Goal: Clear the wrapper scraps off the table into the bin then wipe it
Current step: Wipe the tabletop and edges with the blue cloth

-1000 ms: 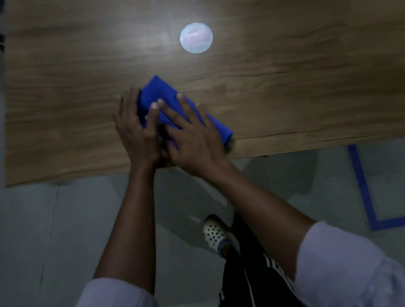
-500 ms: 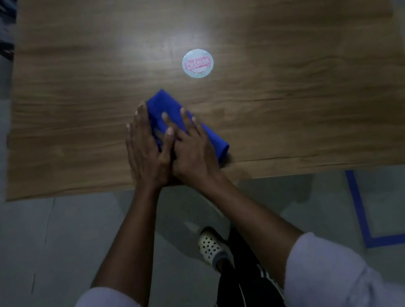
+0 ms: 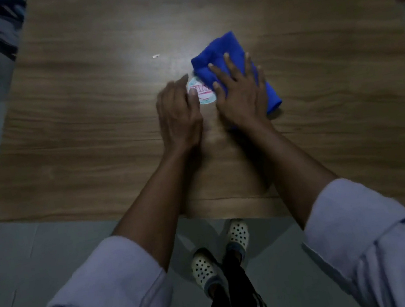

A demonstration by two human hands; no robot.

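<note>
Table point(image 3: 90, 129) fills the view, wood-grain top under dim light, and the round sticker point(image 3: 206, 95) near its middle is our marker for everything else. Sleeves point(image 3: 106, 294), pale and pushed up the forearms, come in well on the near side of the sticker.

Right hand point(image 3: 240, 94) sits just right of the sticker, palm down, fingers straight and spread. It presses flat on the cloth point(image 3: 218, 48), not curled round it. Left hand point(image 3: 178, 115) lies just left of the sticker, flat and relaxed, holding nothing, its thumb side touching the sticker's left rim.

That cloth, blue and folded, lies on the table to the right of the sticker and beyond it, reaching its far-right rim; touching or overlapping, I cannot tell.

Shoes point(image 3: 203, 269), pale with holes, stand on the grey floor well nearer than the sticker.

And one tiny white scrap point(image 3: 156, 56) lies on the table beyond and left of the sticker, apart from both hands.
</note>
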